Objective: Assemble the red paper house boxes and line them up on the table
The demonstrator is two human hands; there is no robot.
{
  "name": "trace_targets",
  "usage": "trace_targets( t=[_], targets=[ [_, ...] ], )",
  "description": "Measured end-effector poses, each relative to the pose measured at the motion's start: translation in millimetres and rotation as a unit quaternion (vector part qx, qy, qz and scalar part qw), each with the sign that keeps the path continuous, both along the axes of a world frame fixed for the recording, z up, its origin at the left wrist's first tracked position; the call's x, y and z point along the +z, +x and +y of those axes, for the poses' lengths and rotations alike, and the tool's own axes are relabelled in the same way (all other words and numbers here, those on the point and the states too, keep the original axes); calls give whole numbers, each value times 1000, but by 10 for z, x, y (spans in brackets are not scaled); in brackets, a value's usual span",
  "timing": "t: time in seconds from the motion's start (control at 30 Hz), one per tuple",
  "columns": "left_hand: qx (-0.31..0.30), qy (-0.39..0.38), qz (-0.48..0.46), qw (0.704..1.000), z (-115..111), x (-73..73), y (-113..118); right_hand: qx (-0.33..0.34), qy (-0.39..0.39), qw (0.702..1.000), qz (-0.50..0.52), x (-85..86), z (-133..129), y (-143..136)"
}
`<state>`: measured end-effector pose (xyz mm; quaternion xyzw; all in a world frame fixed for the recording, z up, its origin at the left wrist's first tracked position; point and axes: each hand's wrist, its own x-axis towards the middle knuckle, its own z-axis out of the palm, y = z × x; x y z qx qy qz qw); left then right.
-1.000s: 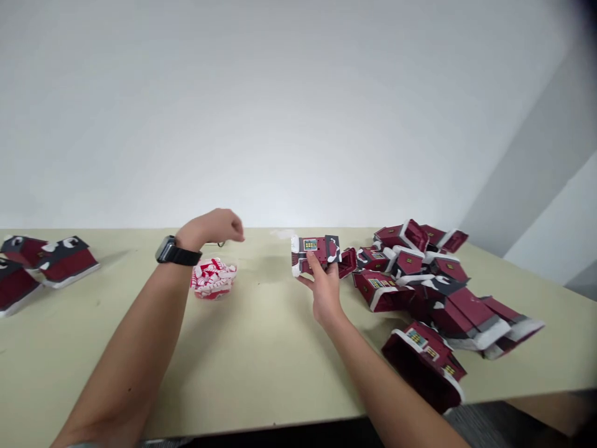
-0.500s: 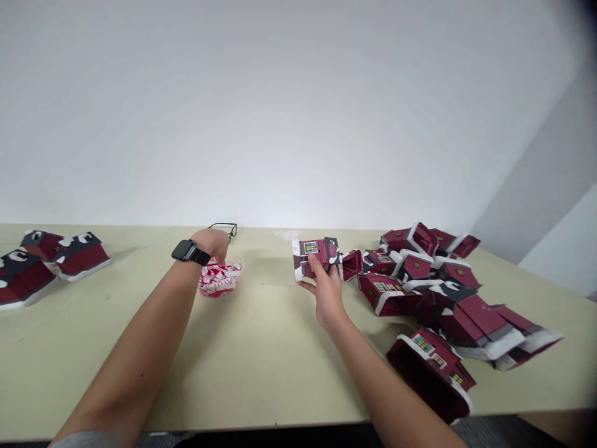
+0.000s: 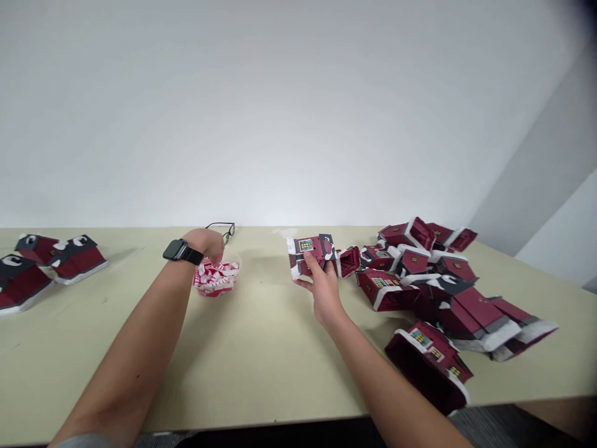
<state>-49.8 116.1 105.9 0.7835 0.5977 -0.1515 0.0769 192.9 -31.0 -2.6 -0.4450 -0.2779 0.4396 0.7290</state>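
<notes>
Left of the middle stands a clear round container (image 3: 237,274) filled with red and white pieces (image 3: 217,278). My left hand (image 3: 208,244), with a black watch on its wrist, is over the container's back left part; its fingertips are hidden among or behind the pieces. Nearer the middle, my right hand (image 3: 324,285) is closed around a small dark red house (image 3: 318,249) with a white base edge, a dark roof and a yellow-paned window. The house lies on its side in the hand, its base toward the left.
Several red houses (image 3: 476,311) lie tumbled in a heap on the right of the pale table (image 3: 261,361). More houses (image 3: 81,261) stand upright at the far left. Black-framed glasses (image 3: 228,231) rest behind the container, near the wall.
My left hand has shifted slightly left over the container, baring more of the pieces. My right hand still holds the house, and the whole view has moved slightly.
</notes>
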Motion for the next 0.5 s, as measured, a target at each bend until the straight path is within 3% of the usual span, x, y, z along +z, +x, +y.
trace_targets(
  t=[0.17, 0.27, 0.37, 0.5],
  targets=[
    [5, -2, -12, 1000, 0, 44, -58, 13, -1, 1000, -4, 3, -9, 2],
    [-26, -15, -40, 999, -28, 136, -93, 15, -3, 1000, -4, 9, -19, 4],
    [-130, -48, -160, 977, -170, 288, -21, 22, -5, 1000, -12, 6, -21, -5],
    [-258, -50, -312, 913, -508, 461, 293, 40, -3, 998, -51, -14, -11, -32]
  ],
)
